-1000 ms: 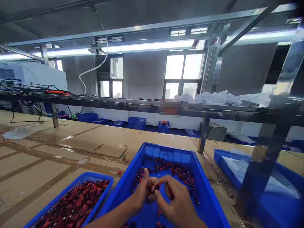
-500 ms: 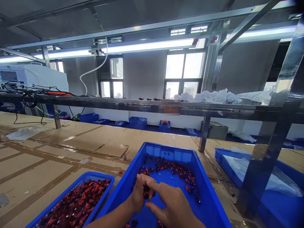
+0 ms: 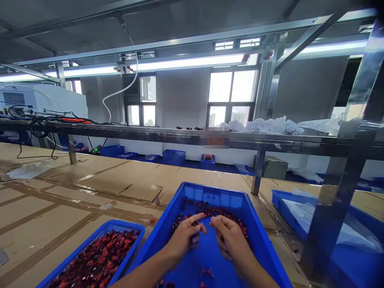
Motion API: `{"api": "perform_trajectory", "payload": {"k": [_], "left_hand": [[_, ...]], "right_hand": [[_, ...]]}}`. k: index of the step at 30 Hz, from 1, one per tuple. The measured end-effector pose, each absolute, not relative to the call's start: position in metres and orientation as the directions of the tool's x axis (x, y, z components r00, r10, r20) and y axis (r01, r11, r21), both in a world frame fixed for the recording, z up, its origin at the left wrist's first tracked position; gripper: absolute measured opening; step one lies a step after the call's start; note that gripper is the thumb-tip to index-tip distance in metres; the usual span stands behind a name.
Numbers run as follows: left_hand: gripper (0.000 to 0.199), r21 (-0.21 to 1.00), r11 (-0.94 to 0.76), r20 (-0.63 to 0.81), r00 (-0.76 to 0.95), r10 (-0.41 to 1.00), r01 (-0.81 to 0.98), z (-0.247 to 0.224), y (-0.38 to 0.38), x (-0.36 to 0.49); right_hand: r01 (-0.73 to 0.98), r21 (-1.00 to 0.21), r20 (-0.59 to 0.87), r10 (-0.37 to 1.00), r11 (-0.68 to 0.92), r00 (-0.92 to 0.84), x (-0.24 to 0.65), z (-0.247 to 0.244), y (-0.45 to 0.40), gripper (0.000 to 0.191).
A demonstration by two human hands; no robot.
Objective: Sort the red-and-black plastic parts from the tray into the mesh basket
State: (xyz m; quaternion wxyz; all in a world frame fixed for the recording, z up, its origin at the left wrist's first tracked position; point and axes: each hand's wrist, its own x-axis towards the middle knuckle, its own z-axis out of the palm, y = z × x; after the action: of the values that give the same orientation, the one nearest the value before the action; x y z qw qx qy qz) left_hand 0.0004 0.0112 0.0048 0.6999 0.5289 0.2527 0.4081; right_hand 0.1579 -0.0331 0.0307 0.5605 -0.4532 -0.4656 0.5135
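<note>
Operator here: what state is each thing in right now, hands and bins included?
left hand, curled, fingertips among the parts
right hand, half open, fingers curled
blue tray, holding the parts
tray parts, spread along the far side
mesh basket, full of red-black parts
right bin, lined with clear plastic
tube lights, on

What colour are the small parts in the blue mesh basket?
The small parts look red and black; the head view shows them best.

A pixelated patch (image 3: 215, 138) blurs the steel rail (image 3: 150, 136); the near end of the blue crate (image 3: 210, 191) is cut off, its red-and-black parts (image 3: 210, 211) too small to identify.
</note>
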Motion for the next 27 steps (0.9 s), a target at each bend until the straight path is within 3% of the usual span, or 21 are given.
{"api": "perform_trajectory", "payload": {"k": [3, 7, 12, 17, 20, 22, 23, 25, 27], "left_hand": [[0.072, 0.961, -0.168, 0.253, 0.462, 0.850, -0.218, 0.009, -0.001, 0.000], [0.076, 0.926, -0.345, 0.378, 0.431, 0.819, -0.156, 0.017, -0.017, 0.000], [0.075, 0.887, -0.456, 0.434, 0.457, 0.776, -0.069, 0.018, -0.020, -0.002], [0.065, 0.847, -0.531, 0.464, 0.447, 0.765, 0.029, 0.009, -0.017, -0.002], [0.061, 0.856, -0.512, 0.445, 0.398, 0.802, 0.076, 0.003, -0.014, 0.000], [0.060, 0.864, -0.498, 0.441, 0.365, 0.820, 0.075, 0.002, -0.013, 0.001], [0.060, 0.863, -0.500, 0.449, 0.353, 0.821, 0.065, 0.003, -0.013, 0.002], [0.061, 0.854, -0.518, 0.472, 0.351, 0.809, 0.043, 0.007, -0.015, 0.002], [0.063, 0.845, -0.535, 0.489, 0.364, 0.792, 0.029, 0.013, -0.020, 0.001]], "right_hand": [[0.210, -0.944, 0.279, 0.955, 0.255, 0.096, 0.156, 0.032, -0.034, 0.026], [0.582, -0.678, 0.519, 0.853, 0.449, -0.053, 0.150, 0.038, -0.047, 0.025], [0.669, -0.456, 0.639, 0.739, 0.587, -0.213, 0.150, 0.036, -0.054, 0.024], [0.639, -0.447, 0.687, 0.698, 0.626, -0.203, 0.149, 0.034, -0.057, 0.018], [0.469, -0.691, 0.610, 0.792, 0.551, -0.031, 0.149, 0.038, -0.056, 0.012], [0.092, -0.924, 0.378, 0.922, 0.370, 0.086, 0.153, 0.040, -0.051, 0.022], [-0.142, -0.962, 0.222, 0.970, 0.234, 0.095, 0.156, 0.039, -0.048, 0.027], [-0.476, -0.880, -0.023, 0.999, -0.005, 0.032, 0.162, 0.034, -0.038, 0.031], [-0.573, -0.809, -0.147, 0.989, -0.134, -0.024, 0.166, 0.025, -0.030, 0.031]]}}
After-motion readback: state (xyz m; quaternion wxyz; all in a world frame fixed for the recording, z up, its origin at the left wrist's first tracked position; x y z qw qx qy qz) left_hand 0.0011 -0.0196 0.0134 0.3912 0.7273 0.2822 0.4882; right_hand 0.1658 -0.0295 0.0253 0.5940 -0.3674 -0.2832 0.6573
